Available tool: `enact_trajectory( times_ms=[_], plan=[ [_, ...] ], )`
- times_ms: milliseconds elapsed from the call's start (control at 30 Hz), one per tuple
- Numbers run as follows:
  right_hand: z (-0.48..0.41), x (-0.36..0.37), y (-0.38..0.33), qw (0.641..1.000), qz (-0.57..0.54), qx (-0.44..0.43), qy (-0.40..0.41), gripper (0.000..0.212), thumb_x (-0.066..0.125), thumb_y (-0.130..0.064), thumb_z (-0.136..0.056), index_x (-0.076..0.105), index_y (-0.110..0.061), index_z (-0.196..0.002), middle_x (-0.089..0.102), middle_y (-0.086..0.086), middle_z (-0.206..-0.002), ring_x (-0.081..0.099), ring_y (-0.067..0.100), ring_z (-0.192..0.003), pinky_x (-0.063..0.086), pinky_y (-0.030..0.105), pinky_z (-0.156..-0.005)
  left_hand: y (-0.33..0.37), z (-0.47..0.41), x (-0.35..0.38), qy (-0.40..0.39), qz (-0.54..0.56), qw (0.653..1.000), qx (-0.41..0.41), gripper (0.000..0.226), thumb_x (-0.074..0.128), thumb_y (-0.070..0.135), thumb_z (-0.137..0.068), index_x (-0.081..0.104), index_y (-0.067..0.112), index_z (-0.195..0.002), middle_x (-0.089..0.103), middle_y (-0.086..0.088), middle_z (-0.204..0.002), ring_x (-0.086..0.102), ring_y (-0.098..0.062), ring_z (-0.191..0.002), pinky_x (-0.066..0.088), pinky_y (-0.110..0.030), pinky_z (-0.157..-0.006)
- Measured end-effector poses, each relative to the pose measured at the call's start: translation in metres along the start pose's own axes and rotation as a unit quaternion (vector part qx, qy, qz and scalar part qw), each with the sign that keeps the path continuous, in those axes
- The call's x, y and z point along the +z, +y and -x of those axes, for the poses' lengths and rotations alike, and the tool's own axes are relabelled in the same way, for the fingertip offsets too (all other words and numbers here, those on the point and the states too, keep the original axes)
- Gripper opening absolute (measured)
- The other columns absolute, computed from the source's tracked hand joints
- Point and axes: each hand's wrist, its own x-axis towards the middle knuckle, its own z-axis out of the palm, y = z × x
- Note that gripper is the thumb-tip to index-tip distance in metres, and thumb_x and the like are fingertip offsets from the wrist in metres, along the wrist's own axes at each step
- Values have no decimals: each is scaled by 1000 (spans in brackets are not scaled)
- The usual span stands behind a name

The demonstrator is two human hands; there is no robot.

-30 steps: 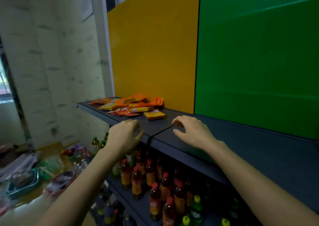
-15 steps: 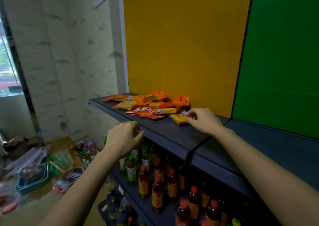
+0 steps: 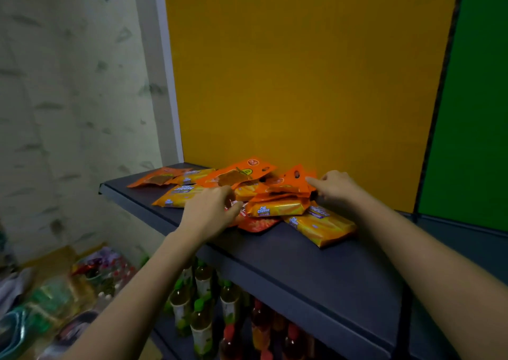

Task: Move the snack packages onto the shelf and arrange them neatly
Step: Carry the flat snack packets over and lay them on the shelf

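A loose pile of snack packages lies on the dark shelf [image 3: 288,260] against the yellow panel. It includes a yellow Cal Cheese pack [image 3: 277,209], another yellow pack [image 3: 321,226] to its right, a large orange pouch [image 3: 236,174] on top, and red packets [image 3: 257,223] underneath. My left hand [image 3: 209,211] is at the pile's left side, fingers and thumb curled on a red packet's edge. My right hand [image 3: 335,187] holds the right edge of a stack of small orange pouches [image 3: 288,183], index finger lying on top. More packs [image 3: 178,194] lie further left.
The yellow back panel [image 3: 302,84] and green panel [image 3: 472,112] close off the shelf's rear. Several drink bottles [image 3: 203,304] stand on the lower shelf. Bags and a tray clutter the floor [image 3: 55,291] at lower left. Bare shelf stretches to the right of the pile.
Both hands have moved forward from the shelf's front edge onto the pile. The right reached the packs first, the left followed. The view has come closer and turned left.
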Motion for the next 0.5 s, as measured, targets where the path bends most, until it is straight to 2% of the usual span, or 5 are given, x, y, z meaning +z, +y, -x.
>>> enact_trajectory(
  times_ms=[67,167,233,367,500],
  plan=[
    [-14,8,-6,999,15,23,-16,49,43,-59,-89,58,-12,-84,62,22,-119,58,32,-104,41,35,-81,-9,-13,11,-12,13,1000,6,31,51,44,-90,63,19,-104,68,2,-99,61,-18,-89,46,-30,-65],
    [-34,16,-14,997,50,59,-20,70,44,-65,-85,57,-4,-118,52,21,-133,52,35,-117,43,37,-92,-25,-32,24,-13,29,999,17,30,52,44,-90,64,20,-102,68,3,-99,59,-15,-85,47,-29,-65],
    [-46,19,-18,993,78,85,-16,81,46,-69,-81,51,-3,-128,50,19,-136,50,37,-121,43,38,-95,-35,-45,30,-1,44,999,22,29,53,44,-89,65,19,-99,69,3,-98,60,-15,-84,47,-29,-65],
    [-65,29,-25,982,129,122,-57,89,54,-73,-72,48,-8,-132,48,14,-140,49,34,-124,44,39,-100,-60,-70,41,-9,74,997,18,28,55,44,-88,65,19,-97,70,0,-97,63,-21,-88,52,-37,-72],
    [-78,39,-26,978,133,154,-52,79,63,-64,-72,52,-7,-126,53,14,-134,52,33,-120,47,36,-94,-90,-101,56,-12,88,996,9,27,56,42,-88,66,19,-95,69,0,-100,62,-22,-93,47,-34,-71]
  ],
)
